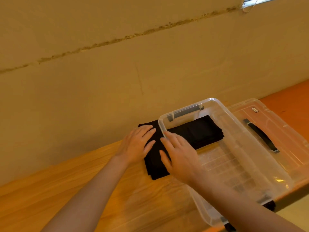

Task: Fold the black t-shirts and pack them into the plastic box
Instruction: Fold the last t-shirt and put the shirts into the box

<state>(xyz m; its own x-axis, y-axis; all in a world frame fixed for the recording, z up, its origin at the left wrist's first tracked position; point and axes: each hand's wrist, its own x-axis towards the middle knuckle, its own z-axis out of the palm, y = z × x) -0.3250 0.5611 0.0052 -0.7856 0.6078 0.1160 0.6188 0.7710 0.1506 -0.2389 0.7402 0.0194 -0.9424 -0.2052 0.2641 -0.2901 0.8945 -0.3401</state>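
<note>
left hand [136, 144] flat, fingers spread on folded black shirt [154, 168] | right hand [179, 156] flat on same shirt | shirt on table [66, 190], left of clear box [237, 124] | another shirt [202, 133] inside box

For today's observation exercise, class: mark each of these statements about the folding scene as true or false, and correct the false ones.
1. Both hands lie flat on a folded black t-shirt on the wooden table. True: the left hand and right hand rest on it with straight fingers.
2. The clear plastic box is empty. False: a folded black garment already lies at its far end.
3. The transparent lid with a black handle is snapped onto the box. False: it lies beside the box, on the right.
4. The shirt under the hands lies left of the box. True.
5. The right hand grips the box's grey latch. False: the latch is untouched.
</note>
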